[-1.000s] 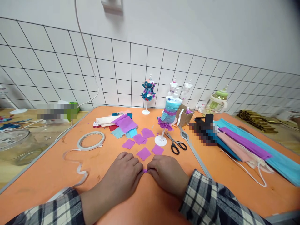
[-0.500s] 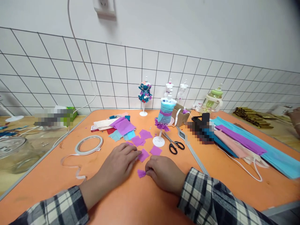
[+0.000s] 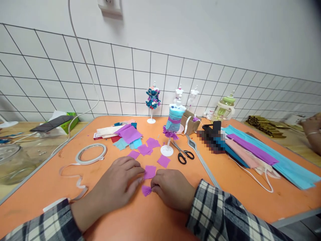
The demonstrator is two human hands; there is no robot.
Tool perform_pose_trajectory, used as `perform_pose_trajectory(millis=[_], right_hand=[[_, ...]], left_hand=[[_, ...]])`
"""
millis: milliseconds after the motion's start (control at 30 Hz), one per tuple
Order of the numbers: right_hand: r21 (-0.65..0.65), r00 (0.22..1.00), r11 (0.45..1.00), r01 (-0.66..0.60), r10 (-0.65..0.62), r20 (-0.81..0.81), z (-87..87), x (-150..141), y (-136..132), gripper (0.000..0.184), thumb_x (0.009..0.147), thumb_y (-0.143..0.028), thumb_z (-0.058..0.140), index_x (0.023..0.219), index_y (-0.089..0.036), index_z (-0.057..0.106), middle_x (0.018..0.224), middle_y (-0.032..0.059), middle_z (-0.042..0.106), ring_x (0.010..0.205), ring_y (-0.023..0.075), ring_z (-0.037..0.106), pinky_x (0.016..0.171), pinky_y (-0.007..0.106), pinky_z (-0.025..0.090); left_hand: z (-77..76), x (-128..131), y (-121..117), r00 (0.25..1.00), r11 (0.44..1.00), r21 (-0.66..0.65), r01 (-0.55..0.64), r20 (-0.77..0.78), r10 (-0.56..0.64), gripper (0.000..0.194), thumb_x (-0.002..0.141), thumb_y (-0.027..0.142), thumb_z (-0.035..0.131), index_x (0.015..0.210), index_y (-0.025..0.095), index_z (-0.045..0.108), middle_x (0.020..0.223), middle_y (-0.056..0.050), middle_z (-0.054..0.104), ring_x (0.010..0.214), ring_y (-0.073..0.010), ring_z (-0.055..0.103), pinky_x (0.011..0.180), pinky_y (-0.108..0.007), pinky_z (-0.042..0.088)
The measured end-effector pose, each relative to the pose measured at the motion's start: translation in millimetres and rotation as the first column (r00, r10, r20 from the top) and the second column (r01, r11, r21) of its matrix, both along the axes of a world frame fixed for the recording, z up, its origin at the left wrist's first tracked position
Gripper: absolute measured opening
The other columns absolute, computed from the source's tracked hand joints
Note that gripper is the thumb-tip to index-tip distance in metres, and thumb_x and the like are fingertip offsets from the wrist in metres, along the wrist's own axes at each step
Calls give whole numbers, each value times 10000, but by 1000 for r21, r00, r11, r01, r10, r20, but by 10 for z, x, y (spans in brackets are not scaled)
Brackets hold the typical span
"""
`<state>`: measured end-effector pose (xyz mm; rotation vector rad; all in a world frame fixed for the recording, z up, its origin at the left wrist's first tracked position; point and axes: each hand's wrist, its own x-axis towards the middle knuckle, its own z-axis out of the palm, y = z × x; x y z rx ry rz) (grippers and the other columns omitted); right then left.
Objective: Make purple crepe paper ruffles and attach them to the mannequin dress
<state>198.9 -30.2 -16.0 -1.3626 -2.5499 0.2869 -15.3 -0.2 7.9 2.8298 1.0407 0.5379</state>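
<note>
Between the thumb and fingers of my right hand (image 3: 173,188) is a small pleated piece of purple crepe paper (image 3: 146,190), fanned out on its left side. My left hand (image 3: 120,182) rests on the orange table (image 3: 135,221), thumb and fingers apart. Its fingertips meet the left edge of a flat purple paper square (image 3: 150,172). Another purple square (image 3: 164,161) lies just beyond. Farther on, a small dress form (image 3: 176,120) stands on a white base, wrapped in light blue with a purple band and ruffle. Black-handled scissors (image 3: 184,155) lie beside it.
At left are a tape roll (image 3: 91,154) with a loose strip and a stack of coloured papers (image 3: 129,134). A decorated dress form (image 3: 152,100) stands behind. Long paper strips (image 3: 265,154) and a bottle (image 3: 224,108) are at right. Another person's arm (image 3: 312,129) shows at the edge.
My left fingers have drawn back from on top of the purple square, which now shows more fully. My right hand keeps its pinch on the pleated paper. The view has shifted slightly.
</note>
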Motion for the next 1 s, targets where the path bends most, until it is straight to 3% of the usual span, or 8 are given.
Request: perform_pose_trajectory(millis=[100,200,300,633,767,1000], right_hand=[[-12,1000,1000,14,-14,12,18,4,-27,181,926,-294,553,837,-216,690,829,2,658,759,141,585,605,260,299],[-9,998,999,50,-49,30,30,-3,-43,204,921,-274,528,807,-197,679,803,14,649,727,141,573,586,264,278],[-14,997,998,69,-69,20,32,-9,-43,217,924,-263,510,812,-207,687,810,11,659,718,136,571,582,264,275],[-17,994,997,79,-80,-77,20,43,12,122,874,-309,623,809,-236,696,820,-22,679,741,133,597,604,258,307],[-3,972,990,140,-137,-191,51,75,68,129,904,-297,590,962,-237,689,862,-16,679,800,128,612,662,246,350],[51,992,993,107,-104,-65,-52,14,130,162,909,-250,556,872,-228,711,827,-1,674,784,143,600,615,267,307]], left_hand=[[-51,52,-30,995,996,-3,93,32,-93,167,852,387,641,925,250,703,934,-34,689,948,-238,565,868,-395,404],[-153,141,-85,995,994,23,103,15,-103,81,868,294,630,870,236,687,841,-14,688,889,-226,558,820,-387,383],[-215,188,-110,998,996,51,66,-10,-66,149,918,249,564,850,230,695,789,-13,689,858,-216,556,798,-385,359],[-231,198,-105,999,998,45,50,-9,-50,197,923,234,542,783,238,681,725,15,671,806,-194,532,853,-403,306],[-229,204,-107,999,997,64,50,0,-50,194,921,233,545,779,242,678,734,12,662,803,-197,523,869,-401,313],[-239,190,-109,997,999,17,35,-71,-33,221,936,233,500,845,219,700,809,-43,644,836,-226,534,775,-386,388]])
